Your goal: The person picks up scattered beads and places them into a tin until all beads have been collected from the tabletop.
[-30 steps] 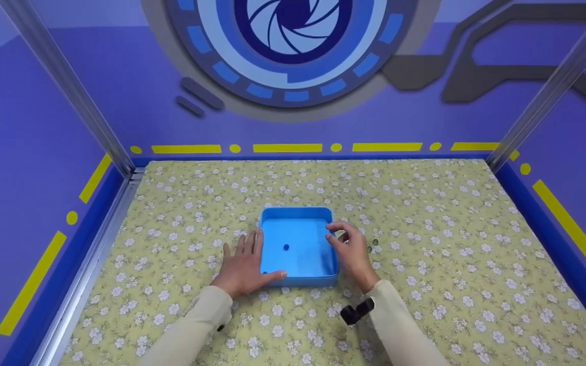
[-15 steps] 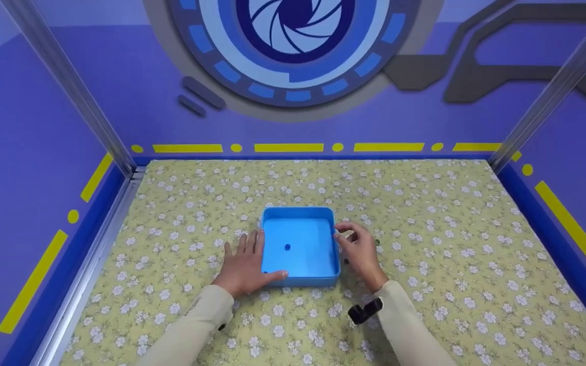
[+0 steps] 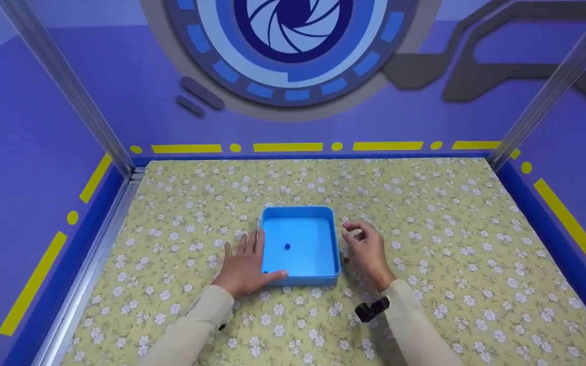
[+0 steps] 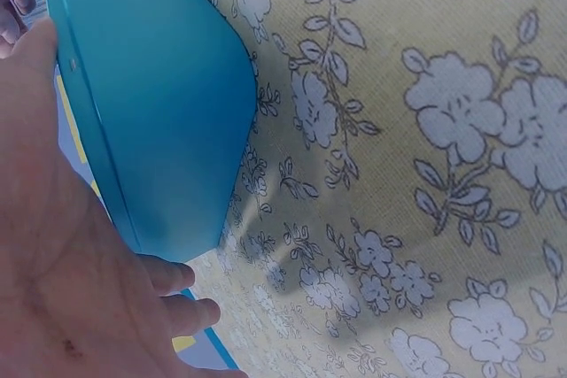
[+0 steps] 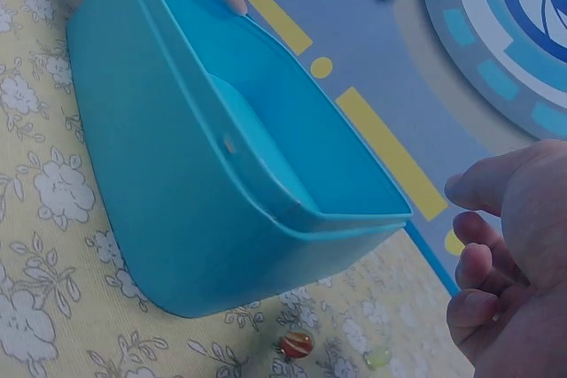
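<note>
Purple-blue walls (image 3: pixel 120 96) border a yellow floral tabletop (image 3: pixel 440 203).

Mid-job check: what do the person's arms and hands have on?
The left hand and right hand are bare, no gloves. The left sleeve and right sleeve are cream. A black two-part device sits beside the right; a small black piece shows beside the left.

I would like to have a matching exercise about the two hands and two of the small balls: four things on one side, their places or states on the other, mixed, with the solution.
1. left hand
2. right hand
3. dark blue ball
4. striped ball

A. lying on the flowered surface
B. fingers bent, apart from the blue box
C. inside the box
D. thumb on the box's rim

Pairs: 1-D; 2-B; 3-C; 4-A
</note>
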`<state>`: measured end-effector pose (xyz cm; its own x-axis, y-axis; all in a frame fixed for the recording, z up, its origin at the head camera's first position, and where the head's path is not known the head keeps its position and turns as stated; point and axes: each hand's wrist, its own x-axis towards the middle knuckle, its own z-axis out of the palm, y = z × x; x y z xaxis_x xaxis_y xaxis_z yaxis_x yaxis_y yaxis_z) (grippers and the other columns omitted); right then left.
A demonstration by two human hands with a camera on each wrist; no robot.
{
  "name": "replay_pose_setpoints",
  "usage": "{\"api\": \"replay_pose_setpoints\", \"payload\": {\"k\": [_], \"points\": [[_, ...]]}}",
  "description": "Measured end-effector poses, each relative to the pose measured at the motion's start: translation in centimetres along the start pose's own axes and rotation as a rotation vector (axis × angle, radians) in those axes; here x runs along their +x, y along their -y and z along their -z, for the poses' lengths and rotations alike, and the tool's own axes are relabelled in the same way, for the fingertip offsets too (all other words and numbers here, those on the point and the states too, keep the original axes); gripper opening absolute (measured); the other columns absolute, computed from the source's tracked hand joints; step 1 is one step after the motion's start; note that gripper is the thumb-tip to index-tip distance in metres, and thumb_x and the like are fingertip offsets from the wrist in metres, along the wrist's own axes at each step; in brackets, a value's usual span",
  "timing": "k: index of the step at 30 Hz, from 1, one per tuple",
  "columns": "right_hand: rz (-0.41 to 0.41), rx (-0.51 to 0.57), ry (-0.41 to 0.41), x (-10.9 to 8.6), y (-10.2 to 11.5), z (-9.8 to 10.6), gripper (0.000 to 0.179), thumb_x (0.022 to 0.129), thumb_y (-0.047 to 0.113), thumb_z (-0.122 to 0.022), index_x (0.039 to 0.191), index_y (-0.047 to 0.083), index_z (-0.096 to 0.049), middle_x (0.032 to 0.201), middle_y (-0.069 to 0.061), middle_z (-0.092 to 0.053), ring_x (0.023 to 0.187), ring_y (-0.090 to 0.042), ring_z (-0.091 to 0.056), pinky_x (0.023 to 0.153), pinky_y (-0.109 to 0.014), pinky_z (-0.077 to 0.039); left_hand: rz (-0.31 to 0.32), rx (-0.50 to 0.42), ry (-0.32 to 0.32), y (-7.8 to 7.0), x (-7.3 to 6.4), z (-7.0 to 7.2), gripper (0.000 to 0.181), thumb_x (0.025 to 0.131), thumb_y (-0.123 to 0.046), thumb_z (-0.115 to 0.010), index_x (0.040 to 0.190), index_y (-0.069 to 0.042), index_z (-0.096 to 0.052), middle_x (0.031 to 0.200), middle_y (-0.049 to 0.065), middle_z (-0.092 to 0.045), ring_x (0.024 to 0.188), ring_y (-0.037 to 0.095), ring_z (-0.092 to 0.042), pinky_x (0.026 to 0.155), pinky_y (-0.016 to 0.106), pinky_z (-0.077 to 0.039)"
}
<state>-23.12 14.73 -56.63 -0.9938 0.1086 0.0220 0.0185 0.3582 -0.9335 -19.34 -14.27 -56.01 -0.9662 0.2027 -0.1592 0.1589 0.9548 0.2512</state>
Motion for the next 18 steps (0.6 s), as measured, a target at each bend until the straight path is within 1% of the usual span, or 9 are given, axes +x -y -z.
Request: {"api": "replay_pose_setpoints", "payload": {"k": [3,8,13,18], "points": [[0.013,-0.014,-0.005,0.1,-0.1,0.4,0.020,0.091,0.011,-0.065,0.111,0.008,-0.068,0.111,-0.013,-0.064,0.075,-0.016,-0.053,0.058,-0.023,-0.047,-0.002,-0.009,0.002,0.0,0.0,-0.1,0.119,0.074,-0.085,-0.048,0.156,-0.007,-0.011,0.162,0.016,-0.017,0.148,0.040,-0.020,0.112,0.070,-0.014],[0.019,-0.036,-0.017,0.4,-0.3,1.4,0.019,0.092,0.014,-0.065,0.111,0.011,-0.069,0.109,-0.007,-0.065,0.075,-0.017,-0.053,0.059,-0.023,-0.046,-0.011,-0.023,0.014,-0.1,0.2,0.0,0.120,0.074,-0.086,-0.047,0.156,-0.008,-0.010,0.162,0.016,-0.017,0.148,0.039,-0.019,0.112,0.070,-0.012],[-0.001,-0.030,-0.016,0.6,-0.7,2.5,0.021,0.093,0.014,-0.064,0.113,0.008,-0.067,0.110,-0.007,-0.064,0.076,-0.016,-0.053,0.060,-0.023,-0.046,-0.014,-0.017,0.024,0.1,0.2,-0.1,0.120,0.074,-0.087,-0.044,0.157,-0.009,-0.008,0.162,0.016,-0.016,0.149,0.038,-0.018,0.112,0.070,-0.012],[-0.004,-0.054,-0.020,0.6,-1.3,3.3,0.021,0.094,0.016,-0.064,0.114,0.011,-0.067,0.113,-0.007,-0.064,0.076,-0.015,-0.052,0.060,-0.023,-0.045,-0.007,-0.018,0.026,0.2,0.1,0.0,0.120,0.073,-0.088,-0.045,0.157,-0.009,-0.009,0.162,0.016,-0.016,0.149,0.038,-0.017,0.112,0.070,-0.012]]}}
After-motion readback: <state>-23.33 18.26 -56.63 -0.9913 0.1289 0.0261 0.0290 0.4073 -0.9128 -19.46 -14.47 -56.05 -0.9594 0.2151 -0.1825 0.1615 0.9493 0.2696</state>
